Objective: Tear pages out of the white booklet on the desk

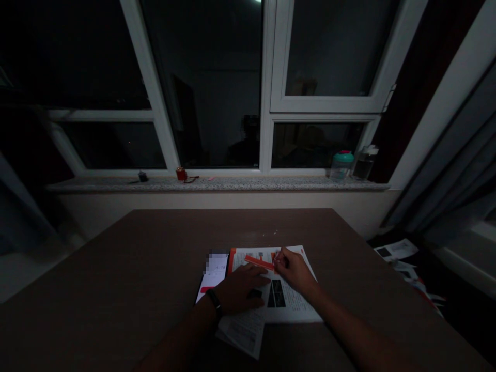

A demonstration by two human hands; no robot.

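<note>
A printed book or magazine (296,305) lies open-faced on the brown table, with text and dark pictures on its page. My left hand (244,289), with a dark band at the wrist, rests flat on it, fingers spread. Across the upper page slants a narrow orange-red strip (259,262), just beyond my left fingertips. At the strip's right end my right hand (290,266) is closed in a pinch; a bit of pink shows at its fingertips, too small to name. Under my left hand a loose printed sheet (244,333) sticks out toward me.
A lit phone (211,271) lies left of the book. Small white scraps (276,231) are on the table (155,268) beyond it. On the windowsill (240,183) stand a teal-lidded bottle (341,165), a clear bottle (364,163) and a red jar (181,173). Papers (399,250) lie at right.
</note>
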